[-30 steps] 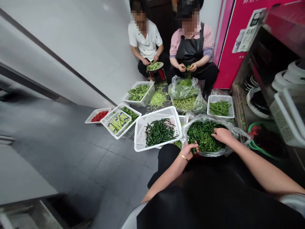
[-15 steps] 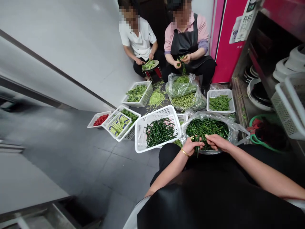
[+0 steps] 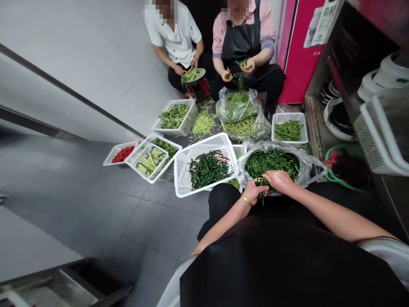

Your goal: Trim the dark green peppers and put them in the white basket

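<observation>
My left hand (image 3: 254, 192) is closed round a small bunch of long, thin green chili peppers (image 3: 262, 182), whose tips stick out below the fingers. A gold bangle is on that wrist. My right hand (image 3: 278, 181) is closed, its fingertips pinching at the upper end of the same bunch; the exact spot is partly hidden. Both hands are over the near edge of an open clear plastic bag (image 3: 307, 164) filled with green chili peppers (image 3: 271, 163). Left of the bag stands a tilted white basket (image 3: 182, 181) with a pile of dark green chili peppers (image 3: 209, 169).
Two people (image 3: 174, 36) sit opposite, handling greens. Between us are a white basket of leafy greens (image 3: 174, 116), a bag of green stalks (image 3: 241, 125), a small basket of leaves (image 3: 288, 130) and a tray of red peppers (image 3: 123, 154). Shelving (image 3: 338, 76) rises at right.
The view has shifted, so the scene sits a little higher and further left. My right hand is now closer in against the bunch. The co-worker in the apron has moved their hands apart.
</observation>
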`<state>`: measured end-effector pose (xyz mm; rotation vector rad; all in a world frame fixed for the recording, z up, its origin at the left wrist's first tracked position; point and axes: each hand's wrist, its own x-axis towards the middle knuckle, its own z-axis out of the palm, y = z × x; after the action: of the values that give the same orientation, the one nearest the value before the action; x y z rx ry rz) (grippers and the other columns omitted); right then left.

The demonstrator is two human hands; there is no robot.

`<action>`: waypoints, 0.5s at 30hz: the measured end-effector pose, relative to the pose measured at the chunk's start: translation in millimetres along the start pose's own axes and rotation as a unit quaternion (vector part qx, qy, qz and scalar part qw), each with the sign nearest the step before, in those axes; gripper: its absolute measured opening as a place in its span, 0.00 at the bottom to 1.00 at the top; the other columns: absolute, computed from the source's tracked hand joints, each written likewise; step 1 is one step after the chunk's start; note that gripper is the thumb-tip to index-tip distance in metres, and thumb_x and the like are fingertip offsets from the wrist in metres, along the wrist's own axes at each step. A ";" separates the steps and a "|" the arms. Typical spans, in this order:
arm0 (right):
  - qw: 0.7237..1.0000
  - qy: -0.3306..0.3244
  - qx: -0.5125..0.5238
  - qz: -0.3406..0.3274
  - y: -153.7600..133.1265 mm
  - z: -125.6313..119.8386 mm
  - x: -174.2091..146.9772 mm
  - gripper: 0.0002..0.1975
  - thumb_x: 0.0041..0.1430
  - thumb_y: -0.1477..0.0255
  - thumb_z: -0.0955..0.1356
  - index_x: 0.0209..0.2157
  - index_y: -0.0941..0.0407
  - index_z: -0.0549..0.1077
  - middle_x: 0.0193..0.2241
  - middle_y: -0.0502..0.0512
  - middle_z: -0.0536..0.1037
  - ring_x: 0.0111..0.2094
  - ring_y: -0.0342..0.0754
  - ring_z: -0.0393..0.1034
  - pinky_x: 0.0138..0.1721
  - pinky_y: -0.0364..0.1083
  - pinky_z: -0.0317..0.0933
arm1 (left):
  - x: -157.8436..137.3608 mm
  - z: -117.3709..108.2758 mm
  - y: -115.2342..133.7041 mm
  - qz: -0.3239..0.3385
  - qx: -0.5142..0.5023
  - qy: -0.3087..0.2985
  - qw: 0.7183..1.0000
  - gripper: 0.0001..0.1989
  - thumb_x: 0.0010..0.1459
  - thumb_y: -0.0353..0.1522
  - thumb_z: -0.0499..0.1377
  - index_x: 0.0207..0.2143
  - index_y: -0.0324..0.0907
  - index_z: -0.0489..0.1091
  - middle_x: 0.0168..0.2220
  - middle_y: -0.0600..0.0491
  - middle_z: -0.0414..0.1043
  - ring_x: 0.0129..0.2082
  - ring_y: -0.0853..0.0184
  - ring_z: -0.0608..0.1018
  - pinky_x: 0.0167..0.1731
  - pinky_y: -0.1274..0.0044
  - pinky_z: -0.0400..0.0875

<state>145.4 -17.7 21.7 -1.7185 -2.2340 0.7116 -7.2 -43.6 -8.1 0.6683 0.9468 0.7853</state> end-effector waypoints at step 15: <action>0.977 -0.083 -0.140 0.139 58.2 -36.2 27.9 0.21 0.61 0.55 0.64 0.39 0.58 0.76 0.41 0.66 0.79 0.45 0.58 0.73 0.43 0.50 0.63 | 0.7 -15.8 9.7 0.005 -0.139 0.012 0.990 0.21 0.36 0.31 0.73 0.34 0.34 0.72 0.22 0.55 0.70 0.22 0.73 0.72 0.27 0.76 0.68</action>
<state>203.2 28.6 20.1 -2.2145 -2.3215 0.6421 -23.8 -35.2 -7.6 0.4214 0.8356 0.9170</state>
